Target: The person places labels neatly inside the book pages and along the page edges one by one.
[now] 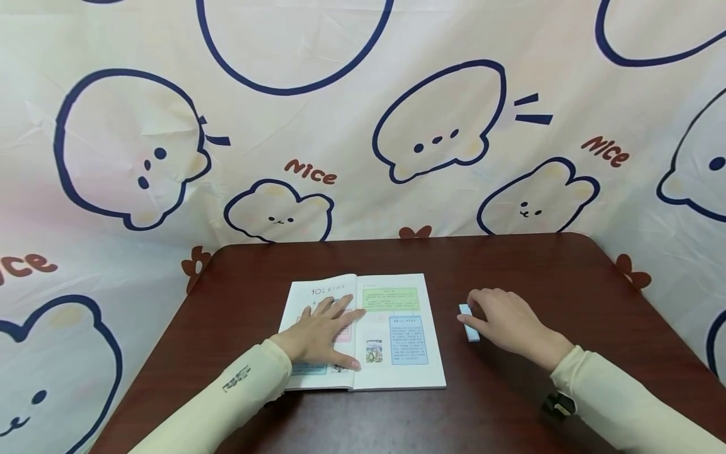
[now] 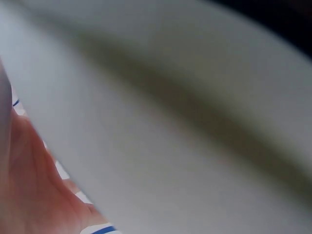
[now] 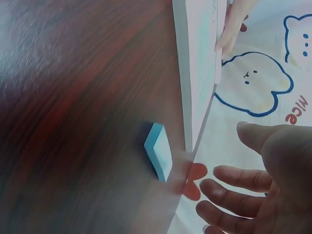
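Note:
An open book (image 1: 397, 378) lies on the dark wooden table, with printed text, coloured boxes and small pictures on its pages. My left hand (image 1: 320, 334) rests on the left page with its fingers spread, the thumb and a fingertip reaching the fold. In the left wrist view, a blurred pale surface hides most of that hand (image 2: 36, 180). Right of the book lies a small, flat, light-blue block (image 3: 161, 152), its exact kind unclear. My right hand (image 1: 507, 321) hovers close by it, fingers loosely bent and apart from the block in the right wrist view.
The table (image 1: 510, 258) is reddish-brown, with its far edge meeting a cloth backdrop (image 1: 351, 126) printed with cartoon animals. More of that cloth hangs on the left and right sides. A dark wrist device (image 1: 560, 405) sits under the right cuff.

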A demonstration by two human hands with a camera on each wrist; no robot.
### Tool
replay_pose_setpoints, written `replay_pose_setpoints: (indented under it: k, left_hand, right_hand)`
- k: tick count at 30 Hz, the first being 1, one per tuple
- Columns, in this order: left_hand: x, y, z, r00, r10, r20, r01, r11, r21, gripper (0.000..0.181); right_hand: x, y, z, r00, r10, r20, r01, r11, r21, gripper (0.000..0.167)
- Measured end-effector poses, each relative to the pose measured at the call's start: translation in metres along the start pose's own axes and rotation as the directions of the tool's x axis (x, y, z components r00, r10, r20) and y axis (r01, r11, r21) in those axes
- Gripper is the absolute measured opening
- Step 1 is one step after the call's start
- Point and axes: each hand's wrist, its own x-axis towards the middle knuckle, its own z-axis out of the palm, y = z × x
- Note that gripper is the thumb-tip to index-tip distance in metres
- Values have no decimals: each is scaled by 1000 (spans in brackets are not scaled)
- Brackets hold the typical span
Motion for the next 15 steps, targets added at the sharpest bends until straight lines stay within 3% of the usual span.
replay_pose_setpoints:
  k: [15]
  left_hand:
    - [0, 1, 1, 1000, -7, -10, 7, 1000, 2, 104]
  right_hand:
    - [1, 18, 4, 1000, -13, -3, 13, 1000, -10, 27]
